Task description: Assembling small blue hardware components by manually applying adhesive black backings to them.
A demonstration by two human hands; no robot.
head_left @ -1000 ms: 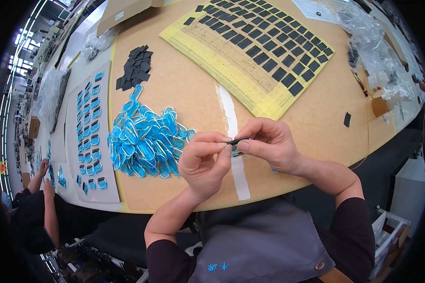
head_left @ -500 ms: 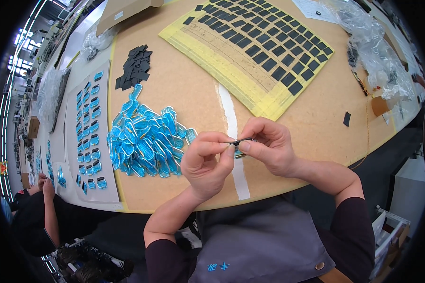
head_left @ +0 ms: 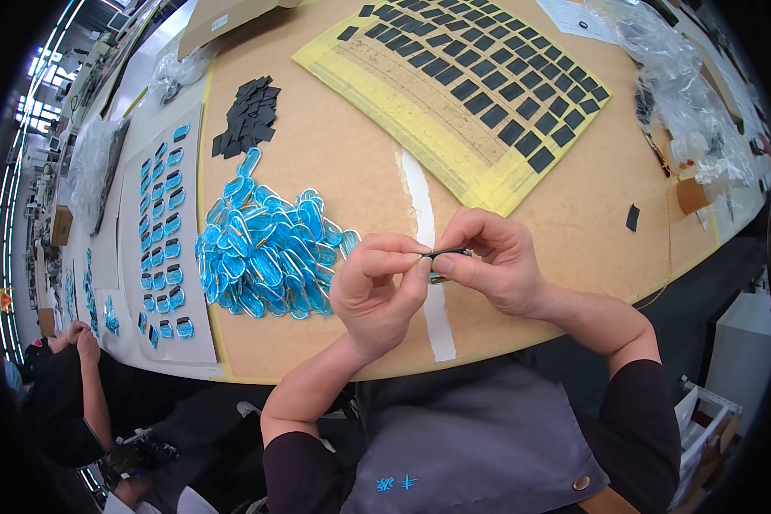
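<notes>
Over the table's near edge, my left hand point(head_left: 375, 295) and my right hand point(head_left: 497, 267) meet with thumbs and fingertips pinched. Between them is a small black patch point(head_left: 451, 252), seen edge-on and slightly bent. A sliver of blue shows just beneath it, mostly covered by my fingers, so I cannot tell its full shape. Left of my left hand lies a heap of blue oval pieces with pale looped edging point(head_left: 265, 248). Beyond the heap sits a loose pile of black patches point(head_left: 247, 117).
A yellow-edged board point(head_left: 488, 188) bears rows of black patches. On a grey sheet point(head_left: 199, 338) at left lie rows of blue pieces with black patches. One patch point(head_left: 632, 218), a tape roll point(head_left: 692, 195) and plastic film point(head_left: 685, 86) are at right. Another person's hands point(head_left: 84, 336) work at far left.
My hands keep their pinch and have shifted only very slightly. More of the black patch's edge shows between my fingers. At lower left, another person's head and shoulder have come into view.
</notes>
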